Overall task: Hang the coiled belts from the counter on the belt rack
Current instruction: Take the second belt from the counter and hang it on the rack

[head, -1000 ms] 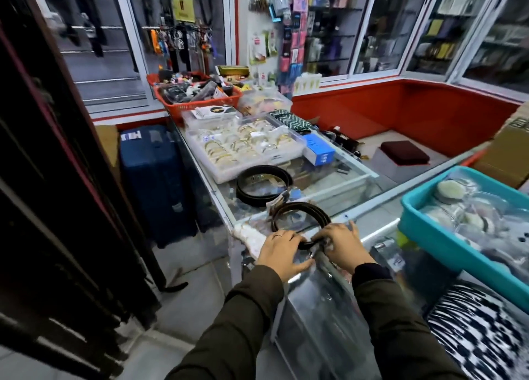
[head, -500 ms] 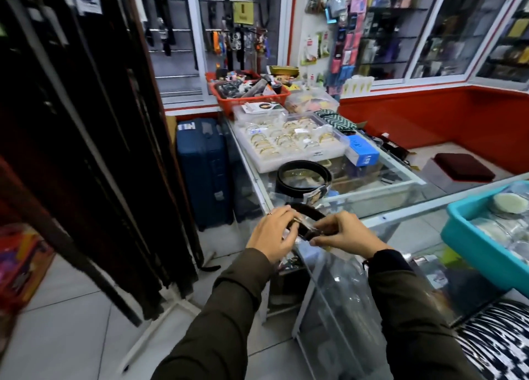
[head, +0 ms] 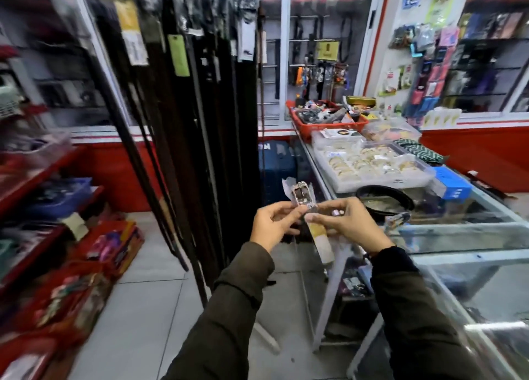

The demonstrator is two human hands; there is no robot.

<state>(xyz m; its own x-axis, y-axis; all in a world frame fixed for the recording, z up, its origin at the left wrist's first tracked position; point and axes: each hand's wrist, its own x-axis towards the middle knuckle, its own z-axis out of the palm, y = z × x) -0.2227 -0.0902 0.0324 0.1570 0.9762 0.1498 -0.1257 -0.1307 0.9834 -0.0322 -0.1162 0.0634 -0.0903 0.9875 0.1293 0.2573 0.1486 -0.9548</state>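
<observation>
Both hands hold one belt in the air left of the glass counter (head: 469, 231). Its wrapped silver buckle (head: 302, 195) sticks up between them, and a yellowish tag (head: 320, 239) hangs below. My left hand (head: 274, 225) pinches the buckle end. My right hand (head: 347, 225) grips the part beside it; the strap itself is mostly hidden. A second black coiled belt (head: 385, 199) lies on the counter just right of my right hand. The belt rack (head: 194, 93), full of dark hanging belts with paper tags, stands to the upper left.
A clear tray of bangles (head: 372, 165), a blue box (head: 452, 185) and a red basket (head: 326, 122) sit farther back on the counter. A blue suitcase (head: 276, 168) stands behind the rack. Red shelves (head: 43, 179) and boxes of goods line the left; tiled floor lies below.
The belt has left the counter and now hangs in both hands, buckle up. My view has swung left and up, bringing the belt rack into the middle.
</observation>
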